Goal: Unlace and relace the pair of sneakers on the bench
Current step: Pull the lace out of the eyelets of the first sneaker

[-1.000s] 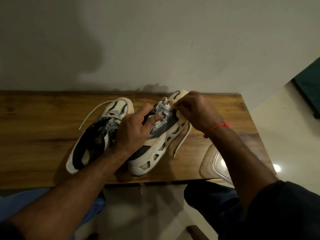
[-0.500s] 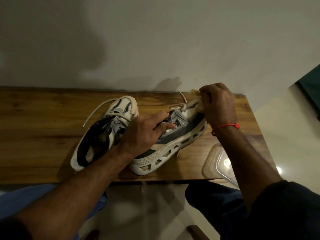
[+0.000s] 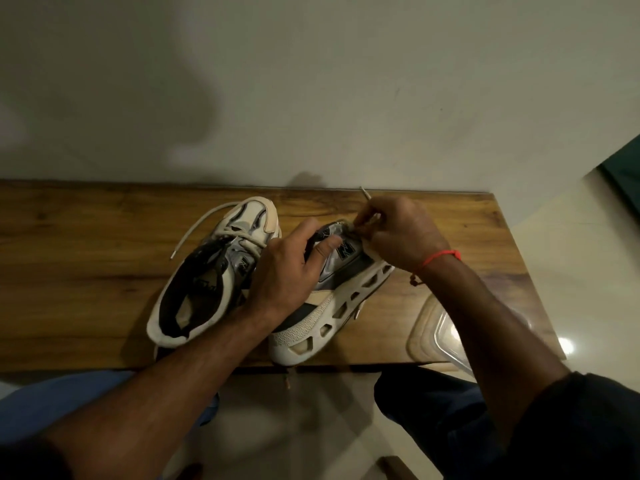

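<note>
Lace [image 3: 366,199] pinched in right hand [image 3: 398,233] fingers, tip poking up and away from them toward the wall. Right sneaker [image 3: 332,299] just below those fingers on the surface [image 3: 86,271], tilted on its side, long axis running from heel near the front edge up to the toe under the right hand. Left hand [image 3: 291,271] curled round the upper, thumb pressed beside the logo, steadying. Left sneaker [image 3: 214,271] touching the left wrist's outer side, lace trailing loose. Likely next: feeding the tip into an eyelet, nearer the right hand; which eyelet, cannot tell.
</note>
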{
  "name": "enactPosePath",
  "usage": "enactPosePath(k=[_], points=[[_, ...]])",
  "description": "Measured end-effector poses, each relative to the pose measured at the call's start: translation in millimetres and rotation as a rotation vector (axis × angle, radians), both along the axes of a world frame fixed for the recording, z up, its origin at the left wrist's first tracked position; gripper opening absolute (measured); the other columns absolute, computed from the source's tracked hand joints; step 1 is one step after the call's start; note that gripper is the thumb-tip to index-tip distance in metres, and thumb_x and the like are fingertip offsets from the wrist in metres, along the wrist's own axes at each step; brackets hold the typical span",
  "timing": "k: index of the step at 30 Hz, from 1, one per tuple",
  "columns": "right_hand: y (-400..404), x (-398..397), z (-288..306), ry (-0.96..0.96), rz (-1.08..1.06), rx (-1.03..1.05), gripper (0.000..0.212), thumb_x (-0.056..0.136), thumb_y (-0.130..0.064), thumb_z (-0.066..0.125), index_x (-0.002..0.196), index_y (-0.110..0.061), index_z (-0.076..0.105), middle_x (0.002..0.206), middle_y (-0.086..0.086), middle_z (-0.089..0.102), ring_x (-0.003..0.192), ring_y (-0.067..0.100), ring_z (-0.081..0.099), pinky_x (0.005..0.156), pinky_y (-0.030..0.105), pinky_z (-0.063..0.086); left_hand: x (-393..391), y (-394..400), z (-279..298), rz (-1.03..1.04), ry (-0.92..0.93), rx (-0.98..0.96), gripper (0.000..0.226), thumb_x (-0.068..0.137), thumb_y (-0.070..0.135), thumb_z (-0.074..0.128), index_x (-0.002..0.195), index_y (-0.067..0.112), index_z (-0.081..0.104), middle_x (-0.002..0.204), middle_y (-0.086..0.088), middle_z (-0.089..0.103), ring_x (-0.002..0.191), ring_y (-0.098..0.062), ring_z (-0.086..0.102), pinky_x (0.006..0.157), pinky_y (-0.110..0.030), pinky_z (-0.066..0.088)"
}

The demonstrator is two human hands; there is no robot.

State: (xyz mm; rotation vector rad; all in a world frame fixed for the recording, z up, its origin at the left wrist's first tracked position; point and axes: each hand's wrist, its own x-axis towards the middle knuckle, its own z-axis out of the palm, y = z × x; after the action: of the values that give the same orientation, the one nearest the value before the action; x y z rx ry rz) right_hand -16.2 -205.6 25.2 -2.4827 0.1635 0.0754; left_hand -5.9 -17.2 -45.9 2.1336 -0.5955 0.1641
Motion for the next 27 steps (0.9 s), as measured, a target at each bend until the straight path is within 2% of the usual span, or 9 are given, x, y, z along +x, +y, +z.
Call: enactPosePath(k=[3,6,9,11,13,16,19,21,27], points=[[0.4,-4.6,4.2,0.046,0.049,0.104,0.017,0.089,-0.013,0.069,0.085,-0.029,0.065,0.09,-0.011,0.062,0.084,0.0,0.056,0.062,0.013,0.04,11.9,-0.2,5.6,0.034,0.146,-0.018,0.032,0.098,0.049,0.056,0.093,0.018,0.059,0.065,0.005,0.06,0.058,-0.006,0.059,0.048,-0.023,0.042],[4.9,-7.0,0.0,0.022,0.093,0.062,0.018,0.09,-0.012,0.068,0.09,-0.03,0.063,0.085,-0.022,0.052,0.079,-0.005,0.052,0.055,0.006,0.039,29.3,7.5,19.0,-0.051,0.417,-0.031,0.03,0.095,0.048,0.062,0.096,0.018,0.065,0.084,0.004,0.068,0.081,-0.015,0.065,0.075,-0.037,0.051],[4.6,-5.8,-2.5,-0.058,0.079,0.027,0.007,0.091,-0.018,0.069,0.096,-0.025,0.069,0.081,-0.021,0.053,0.072,-0.007,0.052,0.053,0.001,0.039,39.1,26.1,35.1,-0.233,0.641,0.242,0.041,0.087,0.066,0.056,0.11,0.034,0.068,0.106,0.016,0.07,0.102,-0.004,0.065,0.092,-0.035,0.051],[4.2,-4.2,-6.0,-0.111,0.034,0.003,0.007,0.093,-0.021,0.068,0.098,-0.022,0.072,0.082,-0.017,0.056,0.072,-0.003,0.052,0.055,-0.002,0.037,40.0,34.4,44.3,-0.279,0.797,0.397,0.038,0.09,0.067,0.049,0.102,0.036,0.066,0.103,0.015,0.07,0.098,-0.006,0.066,0.083,-0.031,0.052],[3.8,-2.8,-10.7,-0.149,-0.031,-0.01,0.01,0.094,-0.022,0.067,0.102,-0.022,0.072,0.088,-0.011,0.058,0.075,-0.001,0.051,0.055,-0.004,0.034,37.4,32.8,46.6,-0.283,0.89,0.388,0.034,0.098,0.06,0.047,0.092,0.032,0.065,0.089,0.018,0.07,0.085,-0.002,0.066,0.071,-0.024,0.049],[0.8,-2.6,-13.5,-0.212,-0.113,0.036,0.012,0.093,-0.023,0.067,0.104,-0.021,0.072,0.089,-0.01,0.061,0.072,-0.007,0.051,0.056,-0.005,0.033,27.1,19.8,44.3,-0.252,0.823,0.279,0.039,0.101,0.056,0.045,0.086,0.028,0.068,0.08,0.017,0.072,0.082,-0.001,0.067,0.067,-0.021,0.047],[9.2,-4.9,-13.8,-0.259,-0.024,-0.038,0.013,0.093,-0.02,0.067,0.105,-0.02,0.073,0.1,-0.006,0.068,0.084,-0.002,0.056,0.066,-0.003,0.036,23.2,11.5,43.8,-0.133,0.661,0.166,0.063,0.101,0.062,0.038,0.1,0.005,0.066,0.097,-0.013,0.07,0.086,-0.023,0.063,0.074,-0.036,0.045],[23.3,-8.1,-12.4,-0.32,0.123,-0.088,0.012,0.093,-0.018,0.066,0.102,-0.018,0.074,0.102,-0.003,0.068,0.087,0.0,0.055,0.07,-0.001,0.036,25.0,10.0,45.2,-0.07,0.582,0.121,0.069,0.103,0.06,0.034,0.108,-0.002,0.064,0.104,-0.022,0.068,0.093,-0.035,0.064,0.079,-0.043,0.048],[49.2,-20.5,-3.8,-0.333,0.601,-0.046,0.013,0.089,-0.012,0.07,0.101,-0.016,0.074,0.099,-0.003,0.07,0.077,-0.01,0.049,0.073,0.001,0.037,31.4,15.7,46.6,0.032,0.666,-0.02,0.058,0.104,0.056,0.043,0.08,0.006,0.063,0.077,-0.007,0.062,0.073,-0.02,0.059,0.071,-0.035,0.043]])
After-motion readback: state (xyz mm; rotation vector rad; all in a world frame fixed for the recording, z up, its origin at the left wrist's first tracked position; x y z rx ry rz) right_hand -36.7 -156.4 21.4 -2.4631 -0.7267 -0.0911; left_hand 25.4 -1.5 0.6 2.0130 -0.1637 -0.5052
